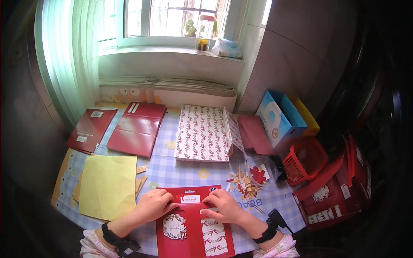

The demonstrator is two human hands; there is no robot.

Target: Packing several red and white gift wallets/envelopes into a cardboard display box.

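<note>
A red printed card package (194, 238) lies flat before me, with a wreath-shaped tag (175, 226) in its left window and ribbon-and-leaf patterned paper (214, 237) in its right one. A small white label (190, 199) sits near its top edge, below a hanging slot. My left hand (157, 203) holds the package's upper left part, fingers curled at the edge. On the upper right part, my right hand (222, 206) grips with thumb and fingers beside the label.
Yellow paper (108, 187) lies left, on wooden strips. Behind stand red folded card stacks (137, 129) and a patterned stack (202, 133). To the right are paper scraps (246, 185), a clear round tub (263, 171), a red basket (305, 161), blue box (280, 119) and finished-looking red packages (335, 196).
</note>
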